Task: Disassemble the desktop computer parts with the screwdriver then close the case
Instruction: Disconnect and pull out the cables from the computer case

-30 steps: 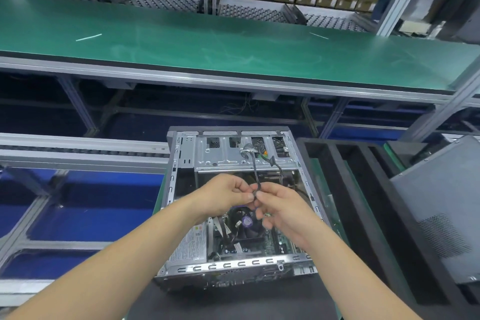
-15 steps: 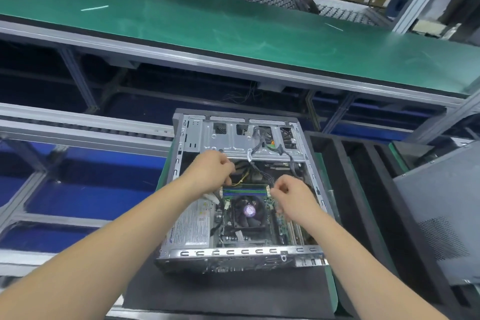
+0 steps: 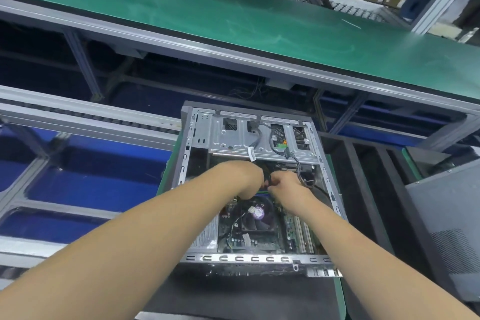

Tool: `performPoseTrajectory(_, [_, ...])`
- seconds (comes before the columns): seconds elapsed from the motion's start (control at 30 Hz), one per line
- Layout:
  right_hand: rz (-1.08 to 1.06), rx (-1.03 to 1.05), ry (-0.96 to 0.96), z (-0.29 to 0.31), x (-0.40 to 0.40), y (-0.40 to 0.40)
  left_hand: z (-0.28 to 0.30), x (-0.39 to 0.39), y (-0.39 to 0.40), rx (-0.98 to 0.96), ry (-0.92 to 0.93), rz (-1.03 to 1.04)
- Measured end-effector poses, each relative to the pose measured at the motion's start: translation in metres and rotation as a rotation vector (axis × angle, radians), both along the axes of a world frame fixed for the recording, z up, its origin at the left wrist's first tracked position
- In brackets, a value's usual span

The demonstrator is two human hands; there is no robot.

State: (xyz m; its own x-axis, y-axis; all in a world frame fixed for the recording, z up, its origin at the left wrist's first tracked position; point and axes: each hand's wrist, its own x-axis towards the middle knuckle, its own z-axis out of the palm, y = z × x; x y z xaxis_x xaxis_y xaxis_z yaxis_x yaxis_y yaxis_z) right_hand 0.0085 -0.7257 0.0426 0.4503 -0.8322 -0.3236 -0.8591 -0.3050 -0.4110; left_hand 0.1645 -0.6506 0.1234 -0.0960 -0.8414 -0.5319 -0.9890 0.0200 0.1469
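Observation:
The open desktop case (image 3: 187,163) lies flat on a dark mat in front of me. Inside it sit the motherboard with its black CPU fan (image 3: 257,215) and a silver drive bracket (image 3: 233,138) at the far end. Both hands reach into the case just beyond the fan. My left hand (image 3: 246,179) and my right hand (image 3: 285,187) meet with curled fingers around a black cable connector (image 3: 267,179) between them. Grey cables (image 3: 293,161) hang from the bracket to the right. No screwdriver is in view.
A dark foam tray (image 3: 363,189) with long slots stands right of the case. The grey side panel (image 3: 446,215) leans at the far right. A green conveyor belt (image 3: 233,13) runs across the back. Roller rails (image 3: 78,112) and blue bins lie to the left.
Both hands went from holding a cable above the case down into it, spread apart by the memory slots, then came together again on a black connector beyond the fan. The camera tilted down.

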Motion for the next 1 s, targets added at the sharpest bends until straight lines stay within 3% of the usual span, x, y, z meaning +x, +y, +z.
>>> performPoseTrajectory(0.13, [0.004, -0.098, -0.077, -0.012, 0.002, -0.002, -0.020, -0.004, -0.015, 0.109, -0.206, -0.017])
performPoseTrajectory(0.33, [-0.371, 0.060, -0.215, -0.026, 0.016, -0.007, -0.045, 0.017, -0.022, 0.102, -0.175, 0.157])
performPoseTrajectory(0.67, [-0.299, 0.123, -0.334, -0.029, 0.021, -0.002, -0.044, 0.021, -0.030, 0.077, 0.032, 0.148])
performPoseTrajectory(0.87, [-0.257, 0.091, -0.304, -0.030, 0.022, -0.003, -0.048, 0.021, -0.029, 0.003, -0.010, -0.020])
performPoseTrajectory(1.0, [-0.225, 0.057, -0.265, -0.033, 0.025, -0.004, -0.053, 0.018, -0.027, -0.039, -0.009, 0.077])
